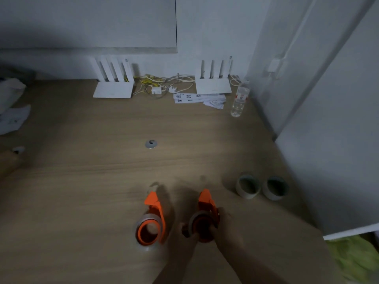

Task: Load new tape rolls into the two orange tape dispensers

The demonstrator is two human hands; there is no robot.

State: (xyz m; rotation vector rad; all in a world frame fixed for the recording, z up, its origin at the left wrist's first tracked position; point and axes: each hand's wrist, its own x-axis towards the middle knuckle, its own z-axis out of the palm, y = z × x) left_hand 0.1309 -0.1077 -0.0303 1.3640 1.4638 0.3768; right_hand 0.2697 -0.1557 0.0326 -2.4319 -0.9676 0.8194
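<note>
Both hands, right hand (223, 224) and left hand (187, 232), clasp the right-hand orange tape dispenser (205, 214) on the desk (82, 191); light, rigid plastic, likely best gripped around its hub, clear of the cutter.

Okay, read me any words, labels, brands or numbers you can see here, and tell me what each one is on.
Nothing can be read.
Paper strips by the right router: dark printed marks, too blurred to read.
Water bottle: red and white label, too small to read.
Paper at the desk's left edge: faint marks, unreadable.
Orange dispensers, tape rolls: no visible text.
</note>
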